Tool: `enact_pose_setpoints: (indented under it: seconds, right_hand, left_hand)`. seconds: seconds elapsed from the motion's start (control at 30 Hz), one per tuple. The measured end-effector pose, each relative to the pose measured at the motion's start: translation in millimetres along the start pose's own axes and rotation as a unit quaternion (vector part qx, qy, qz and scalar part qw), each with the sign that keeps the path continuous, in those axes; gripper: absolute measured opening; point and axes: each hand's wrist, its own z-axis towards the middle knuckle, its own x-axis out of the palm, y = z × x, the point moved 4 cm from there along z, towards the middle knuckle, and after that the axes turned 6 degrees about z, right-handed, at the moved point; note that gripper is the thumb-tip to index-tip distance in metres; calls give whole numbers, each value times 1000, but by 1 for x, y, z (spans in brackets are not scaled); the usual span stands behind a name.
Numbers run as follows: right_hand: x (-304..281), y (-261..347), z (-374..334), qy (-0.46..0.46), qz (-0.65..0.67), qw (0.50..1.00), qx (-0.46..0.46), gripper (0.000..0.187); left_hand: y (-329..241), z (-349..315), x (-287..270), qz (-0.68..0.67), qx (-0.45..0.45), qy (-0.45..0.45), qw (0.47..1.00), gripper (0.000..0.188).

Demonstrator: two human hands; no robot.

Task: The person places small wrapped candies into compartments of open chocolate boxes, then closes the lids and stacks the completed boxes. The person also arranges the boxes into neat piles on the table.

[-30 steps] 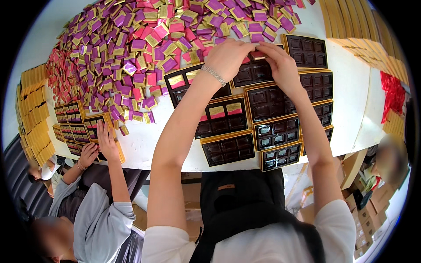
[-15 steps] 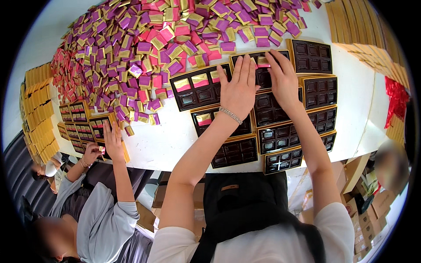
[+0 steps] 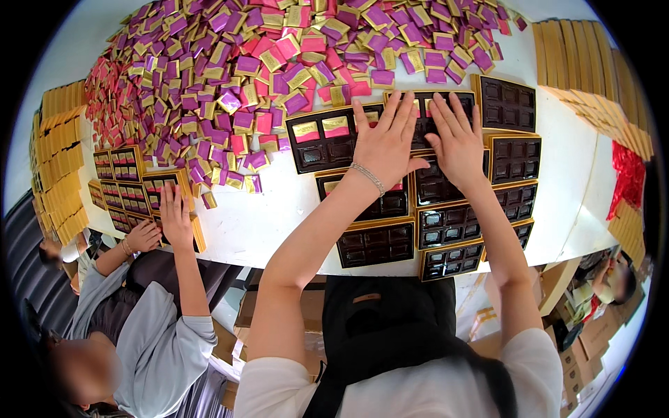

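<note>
— Hands flat on a gold-rimmed tray: the left hand [image 3: 385, 143] and right hand [image 3: 456, 139] lie side by side, fingers spread, clamped on nothing, pressing on the far middle tray [image 3: 426, 115] at the edge of the heap of wrapped squares [image 3: 279, 76]. What does the step seem to ask?

— Judging by the pose, even pressure from both palms, so the tray stays level and its wrapped pieces are not tipped out; fingers kept clear of the neighbouring tray with two filled cells [image 3: 327, 139].

— How many trays before this person?

— About ten dark trays in three columns on the white worktop [image 3: 279, 216], most with empty cells; overlaps make the count uncertain.

— And the squares?

— Hundreds, purple, pink and gold, too many to count.

— Anyone else?

— One co-worker [image 3: 139, 327] at the left, one of their hands [image 3: 174, 219] resting flat on a second cluster of trays [image 3: 129, 188]. Stacks of gold boxes [image 3: 59, 160] line the left edge, more stand at the far right [image 3: 592, 70].
</note>
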Motion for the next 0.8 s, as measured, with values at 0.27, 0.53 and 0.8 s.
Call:
enact_pose_setpoints:
  seconds: [0.27, 0.53, 0.8]
  right_hand:
    - [31, 42, 97, 15, 129, 991, -27, 15]
    - [59, 70, 127, 28, -21, 999, -31, 19]
    - [55, 65, 130, 18, -11, 999, 42, 20]
  left_hand:
    - [107, 31, -42, 49, -208, -30, 976, 34]
    - [147, 29, -33, 53, -164, -55, 984, 43]
    - [134, 25, -29, 68, -227, -65, 969, 48]
